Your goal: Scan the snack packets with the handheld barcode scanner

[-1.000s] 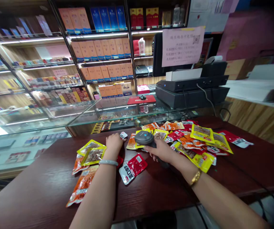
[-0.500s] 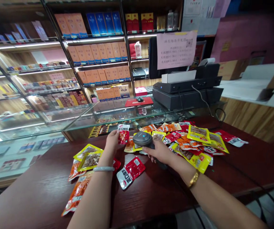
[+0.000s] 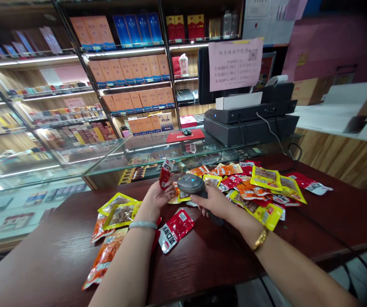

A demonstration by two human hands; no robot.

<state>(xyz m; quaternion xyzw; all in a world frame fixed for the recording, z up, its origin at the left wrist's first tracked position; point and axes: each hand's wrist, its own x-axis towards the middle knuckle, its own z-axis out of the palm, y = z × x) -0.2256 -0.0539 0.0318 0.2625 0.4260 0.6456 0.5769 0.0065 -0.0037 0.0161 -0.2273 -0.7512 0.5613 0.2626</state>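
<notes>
My left hand [image 3: 160, 194] grips a small red and white snack packet [image 3: 166, 174], turned nearly edge-on and held up off the table. Just right of it, my right hand [image 3: 214, 202] is wrapped round the handle of a dark grey barcode scanner [image 3: 191, 184], whose head points toward the packet. A small blue light glows on top of the scanner. Below the scanner, a red and white snack packet [image 3: 176, 230] lies flat. Left of my left forearm are yellow snack packets [image 3: 119, 215] and an orange snack packet [image 3: 106, 256]. Another red packet is mostly hidden behind that forearm.
A heap of yellow, orange and red packets [image 3: 257, 187] covers the right of the dark wooden table [image 3: 52, 256]. Behind stand a glass counter [image 3: 132, 147], a cash register [image 3: 247, 128] and a monitor with a pink notice [image 3: 234, 64]. Cables run along the right edge.
My left hand has rotated its packet from facing me to nearly edge-on, and the palm side of its fingers now shows. The right hand and scanner have stayed almost in place.
</notes>
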